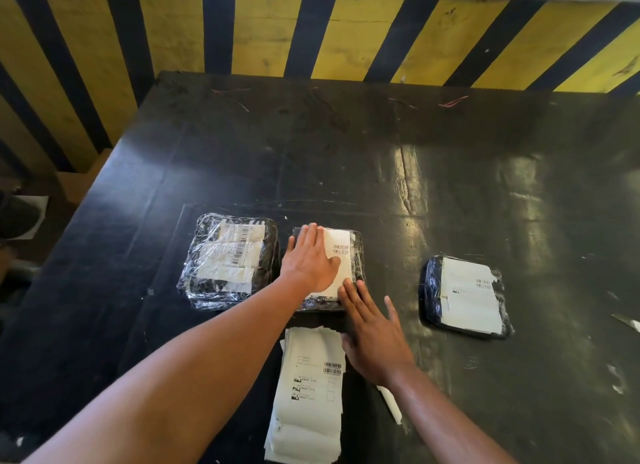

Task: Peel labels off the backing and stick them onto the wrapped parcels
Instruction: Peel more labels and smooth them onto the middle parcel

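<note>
While both hands (310,259) press flat, the label (337,256) covers the middle parcel (356,252).

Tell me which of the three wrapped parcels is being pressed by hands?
The middle parcel: both hands flatten its white label. The left parcel and the right parcel lie untouched on either side.

The tabletop (346,145) was glossy black with pale scuffs. Behind it the wall (277,34) bore slanted yellow and black stripes. The parcels (228,259) were black under clear film, their labels (341,256) white with black barcodes, like the label stack (308,404).
</note>
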